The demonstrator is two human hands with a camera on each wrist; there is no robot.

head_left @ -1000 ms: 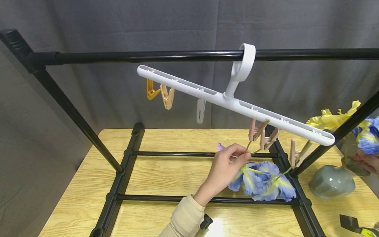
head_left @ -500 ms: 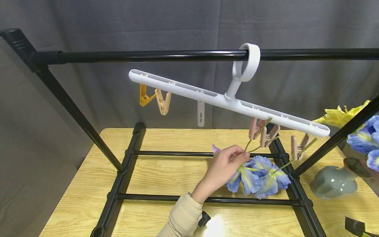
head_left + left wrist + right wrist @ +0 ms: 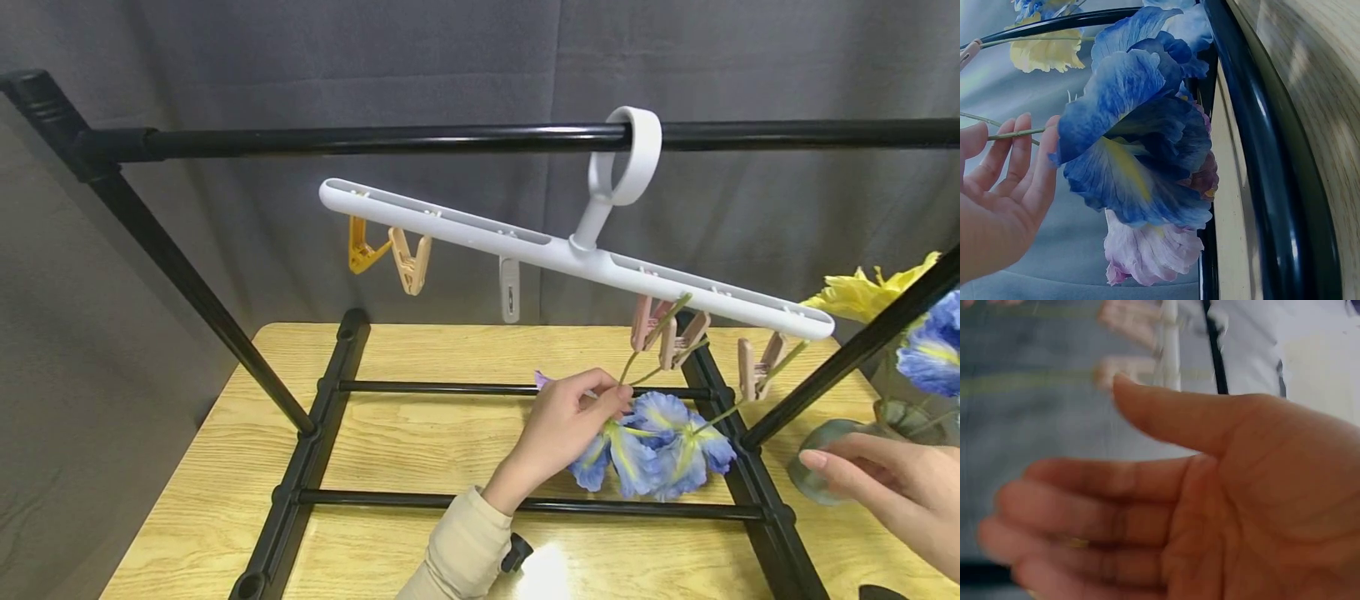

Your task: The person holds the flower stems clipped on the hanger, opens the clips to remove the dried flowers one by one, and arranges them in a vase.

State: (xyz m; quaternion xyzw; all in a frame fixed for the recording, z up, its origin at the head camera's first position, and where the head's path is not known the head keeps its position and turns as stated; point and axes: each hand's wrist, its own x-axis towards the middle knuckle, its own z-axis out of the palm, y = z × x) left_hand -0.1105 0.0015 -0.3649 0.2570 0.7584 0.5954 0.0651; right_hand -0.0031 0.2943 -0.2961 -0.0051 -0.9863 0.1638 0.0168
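My left hand pinches a thin green flower stem between thumb and fingers, just behind a blue iris bloom. In the head view, blue artificial irises hang beside that hand, their stems running up to pink clothespins on a white hanger. A pinkish-purple bloom shows behind the blue one in the left wrist view. My right hand is at the right in front of a grey-green vase, its palm bare and fingers loosely extended.
The hanger's ring hooks over a black rail. Orange, beige and grey clips hang on its left half. Black posts and lower crossbars stand on the wooden table. A yellow flower is at far right.
My right hand has come from beside the vase's neck into the open, leftward and forward of it. The hanger has swivelled slightly, its right end rising in view. My left hand keeps its pinch.
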